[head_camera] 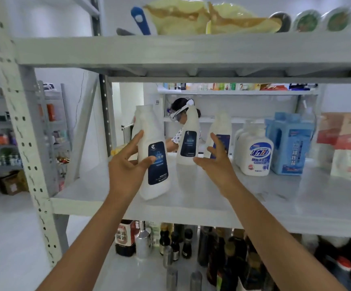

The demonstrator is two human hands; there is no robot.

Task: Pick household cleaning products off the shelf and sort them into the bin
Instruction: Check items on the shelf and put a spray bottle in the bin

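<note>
Three white cleaner bottles with dark blue labels stand on the middle shelf (191, 208). The nearest bottle (151, 131) leans slightly at the shelf's front; my left hand (128, 166) holds it, thumb across the label and fingers round its left side. My right hand (216, 162) hovers with fingers spread between the second bottle (188, 127) and the third bottle (221, 124). Its thumb is close to the second bottle's base, and it holds nothing. No bin is in view.
Right of the bottles stand a white pump bottle with a blue label (255, 156), a light blue pack (289, 143) and red-and-white boxes (346, 143). Sauce bottles (222, 253) fill the shelf below; yellow bags (208, 17) lie above. Another person (179, 114) works behind the rack.
</note>
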